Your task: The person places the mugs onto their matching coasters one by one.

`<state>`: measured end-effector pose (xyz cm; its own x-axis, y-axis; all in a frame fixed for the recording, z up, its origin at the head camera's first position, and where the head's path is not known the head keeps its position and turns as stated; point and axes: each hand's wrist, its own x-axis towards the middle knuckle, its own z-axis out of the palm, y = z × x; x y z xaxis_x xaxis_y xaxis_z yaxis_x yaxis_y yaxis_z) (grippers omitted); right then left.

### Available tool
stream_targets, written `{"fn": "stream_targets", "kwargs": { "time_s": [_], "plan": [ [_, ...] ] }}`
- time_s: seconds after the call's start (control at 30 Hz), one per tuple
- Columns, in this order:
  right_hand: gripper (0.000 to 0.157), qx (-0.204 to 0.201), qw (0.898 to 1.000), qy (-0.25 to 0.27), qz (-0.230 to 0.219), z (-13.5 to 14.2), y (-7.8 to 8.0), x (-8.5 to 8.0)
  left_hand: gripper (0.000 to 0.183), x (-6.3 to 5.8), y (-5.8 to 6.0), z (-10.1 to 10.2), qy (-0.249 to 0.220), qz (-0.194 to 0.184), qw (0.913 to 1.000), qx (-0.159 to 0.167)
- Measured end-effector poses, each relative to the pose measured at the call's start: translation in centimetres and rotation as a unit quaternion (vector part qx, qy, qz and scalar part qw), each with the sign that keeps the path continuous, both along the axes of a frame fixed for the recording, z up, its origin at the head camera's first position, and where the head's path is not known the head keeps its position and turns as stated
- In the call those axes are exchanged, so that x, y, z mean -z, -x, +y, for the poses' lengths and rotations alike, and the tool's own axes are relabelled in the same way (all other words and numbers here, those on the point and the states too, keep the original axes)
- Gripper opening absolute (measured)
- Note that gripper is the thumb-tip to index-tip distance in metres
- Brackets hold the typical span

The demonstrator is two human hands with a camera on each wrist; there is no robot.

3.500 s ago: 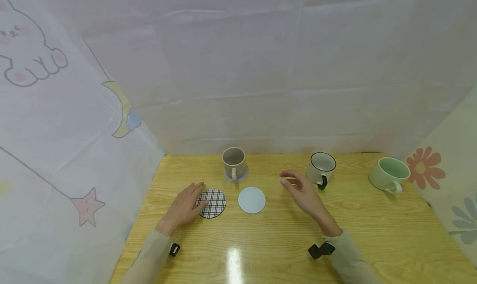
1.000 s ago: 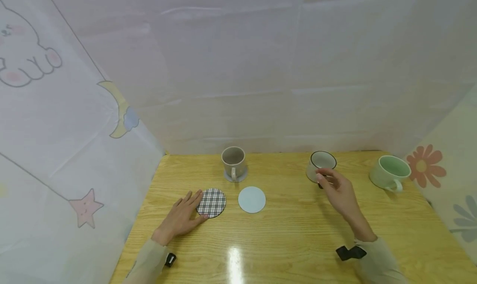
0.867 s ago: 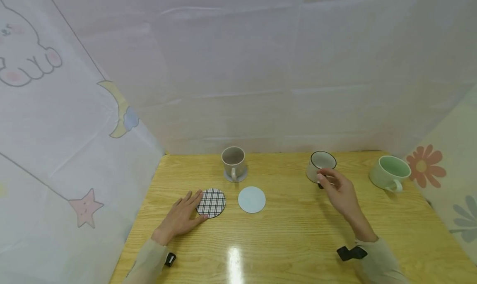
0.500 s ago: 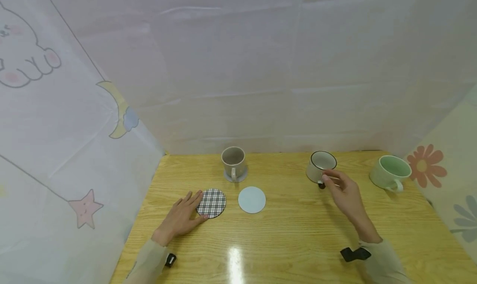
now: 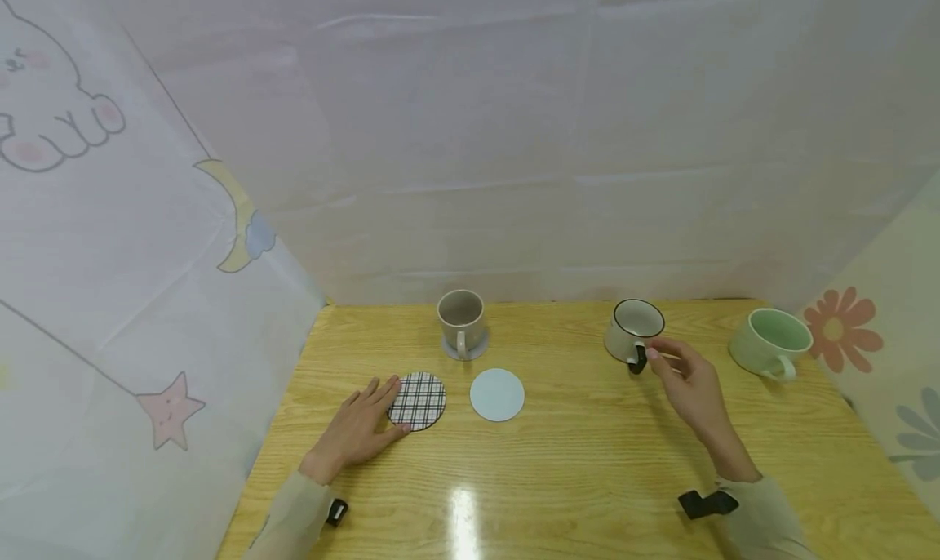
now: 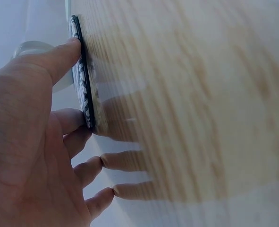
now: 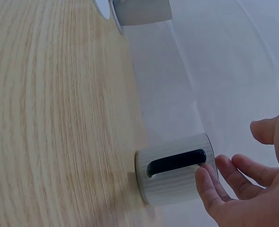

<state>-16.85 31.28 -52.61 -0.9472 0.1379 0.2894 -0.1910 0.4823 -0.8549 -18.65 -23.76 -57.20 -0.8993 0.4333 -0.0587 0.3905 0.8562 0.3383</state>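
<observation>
My left hand (image 5: 354,429) lies at the left edge of a round plaid coaster (image 5: 417,401), fingers extended. In the left wrist view, thumb and forefinger touch the rim of that coaster (image 6: 82,75) while other fingertips meet the wood. Just right of the black handle (image 5: 637,359) of a white mug with a dark rim (image 5: 622,338) hovers my right hand (image 5: 690,384). The right wrist view shows its thumb held apart and its loosely bent fingers close to the handle (image 7: 177,162); whether one touches the mug cannot be told. The mug stands upright.
A greyish mug (image 5: 460,323) stands on a grey coaster (image 5: 481,348) at the back. In front of it lies a pale blue coaster (image 5: 497,395). A green mug (image 5: 764,349) is at the right. White cloth (image 5: 455,176) walls the wooden table (image 5: 551,470).
From the left of the dark-rimmed mug, my right hand has gone over to its handle, then drifted right, uncovering the handle. The left hand has slid slightly left on the plaid coaster. The mugs stay put.
</observation>
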Motion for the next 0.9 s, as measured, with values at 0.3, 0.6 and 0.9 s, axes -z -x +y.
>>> {"fn": "stream_targets", "kwargs": {
  "time_s": [0.3, 0.6, 0.9],
  "plan": [
    [0.042, 0.000, 1.000, -0.005, -0.019, 0.1, -0.1, 0.5, 0.083, 0.0, 0.0, 0.0, 0.009, 0.005, 0.9999, 0.001],
    [0.044, 0.016, 0.999, -0.003, -0.043, 0.2, 0.0, 1.4, 0.083, 0.1, -0.2, 0.0, 0.003, 0.008, 1.0000, -0.003],
    [0.048, 0.023, 0.996, 0.002, -0.084, 0.3, 0.2, 2.4, 0.084, 0.2, 0.0, 0.1, 0.006, 0.006, 1.0000, -0.001]
  ]
}}
